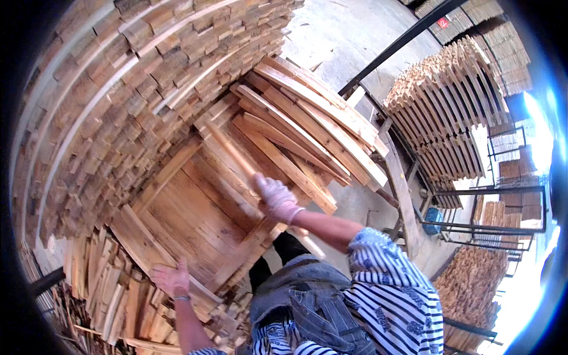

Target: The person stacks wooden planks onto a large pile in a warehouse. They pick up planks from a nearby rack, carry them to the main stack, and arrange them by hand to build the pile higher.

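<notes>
My right hand (277, 199), in a pale work glove, is closed round the near end of a wooden slat (228, 147), which is smeared by motion. The slat points away to the far left, above a wooden frame of boards (192, 195) around a flat plank surface. My left hand (171, 278) is open, fingers apart, beside a board (142, 236) along the frame's near left side. Whether it touches that board I cannot tell. Just beyond my right hand lies a loose pile of long planks (302, 112), overlapping at slightly different angles.
A tall stack of lumber (136, 106) rises along the left. Short wood pieces (109, 290) fill the lower left. At right stand a metal rack (485, 192), stacked slats (447, 112), a blue container (432, 220) and a bench-like beam (399, 183).
</notes>
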### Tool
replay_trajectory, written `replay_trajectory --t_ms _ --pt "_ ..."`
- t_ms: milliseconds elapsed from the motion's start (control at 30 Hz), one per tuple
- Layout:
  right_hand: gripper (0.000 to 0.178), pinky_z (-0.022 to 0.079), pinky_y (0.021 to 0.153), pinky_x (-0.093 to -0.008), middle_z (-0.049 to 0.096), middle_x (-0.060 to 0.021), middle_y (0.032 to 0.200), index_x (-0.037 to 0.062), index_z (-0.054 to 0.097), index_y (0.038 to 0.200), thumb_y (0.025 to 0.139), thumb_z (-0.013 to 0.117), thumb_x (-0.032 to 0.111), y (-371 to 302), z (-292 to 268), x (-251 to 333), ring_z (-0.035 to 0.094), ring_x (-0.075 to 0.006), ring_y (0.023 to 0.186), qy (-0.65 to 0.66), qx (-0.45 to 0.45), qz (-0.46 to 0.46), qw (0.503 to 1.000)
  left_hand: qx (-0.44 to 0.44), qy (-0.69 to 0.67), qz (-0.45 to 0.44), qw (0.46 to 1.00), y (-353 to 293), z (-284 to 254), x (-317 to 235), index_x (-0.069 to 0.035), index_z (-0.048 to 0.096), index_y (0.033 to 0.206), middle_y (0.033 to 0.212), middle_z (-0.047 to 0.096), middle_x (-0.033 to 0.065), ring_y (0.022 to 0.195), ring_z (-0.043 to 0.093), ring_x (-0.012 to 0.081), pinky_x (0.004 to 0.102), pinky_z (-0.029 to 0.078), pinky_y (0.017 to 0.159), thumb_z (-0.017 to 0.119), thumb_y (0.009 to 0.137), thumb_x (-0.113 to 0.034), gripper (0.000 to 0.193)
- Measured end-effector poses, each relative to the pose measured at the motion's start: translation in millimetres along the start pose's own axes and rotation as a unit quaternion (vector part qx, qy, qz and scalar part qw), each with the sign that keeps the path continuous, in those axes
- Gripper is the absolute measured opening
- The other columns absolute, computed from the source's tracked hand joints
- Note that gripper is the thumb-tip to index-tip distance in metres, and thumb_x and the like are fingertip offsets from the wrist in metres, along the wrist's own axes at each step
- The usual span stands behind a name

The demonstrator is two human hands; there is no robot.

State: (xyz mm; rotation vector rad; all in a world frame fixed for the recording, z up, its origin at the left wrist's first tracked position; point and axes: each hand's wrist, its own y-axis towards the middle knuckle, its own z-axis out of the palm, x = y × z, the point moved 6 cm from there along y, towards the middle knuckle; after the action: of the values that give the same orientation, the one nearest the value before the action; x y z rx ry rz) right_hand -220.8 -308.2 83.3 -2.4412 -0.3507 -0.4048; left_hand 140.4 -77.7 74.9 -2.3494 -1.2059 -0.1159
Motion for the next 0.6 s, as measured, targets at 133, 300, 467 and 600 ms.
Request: replay_trajectory --t_ms 133,300,467,600 --pt "0.077 0.048 0.099 -0.0512 0.046 -0.0290 0.135 0.0242 0.024 0.154 0.090 0.066 0.025 9 50 29 0.055 -0.0486 0.116 -0.004 -0.076 -0.016 0.997 0.054 0.013 0.071 0.996 34 55 38 0.015 0.022 0.149 0.155 0.027 0.0355 0.147 0.025 0.0442 0.0494 0.020 0.121 0.058 0.076 -0.079 0.125" --pt "0.072 0.051 0.088 -0.0535 0.056 -0.0280 0.118 0.0243 0.026 0.154 0.092 0.062 0.025 1 32 -8 0.062 -0.0468 0.101 0.100 -0.027 -0.035 0.994 0.043 -0.002 0.019 0.999 27 25 23 0.008 0.014 0.150 0.144 0.034 0.0265 0.132 0.034 0.0439 0.0505 0.031 0.112 0.074 0.071 -0.067 0.125" --pt "0.085 0.048 0.096 -0.0520 0.053 -0.0283 0.126 0.0110 0.027 0.152 0.082 0.072 0.028 -50 58 -10 0.058 -0.0473 0.109 -0.117 -0.077 -0.126 0.982 0.088 -0.043 0.027 0.995 21 10 12 0.010 0.014 0.149 0.141 0.036 0.0248 0.130 0.036 0.0413 0.0490 0.031 0.110 0.074 0.069 -0.069 0.127" --pt "0.086 0.047 0.099 -0.0506 0.051 -0.0279 0.133 0.0034 0.023 0.153 0.087 0.069 0.032 -9 70 14 0.056 -0.0484 0.113 -0.082 -0.005 -0.048 0.995 -0.096 0.015 0.086 0.992 35 50 41 0.007 0.037 0.133 0.127 0.046 0.0228 0.120 0.044 0.0359 0.0465 0.038 0.102 0.071 0.068 -0.075 0.109"
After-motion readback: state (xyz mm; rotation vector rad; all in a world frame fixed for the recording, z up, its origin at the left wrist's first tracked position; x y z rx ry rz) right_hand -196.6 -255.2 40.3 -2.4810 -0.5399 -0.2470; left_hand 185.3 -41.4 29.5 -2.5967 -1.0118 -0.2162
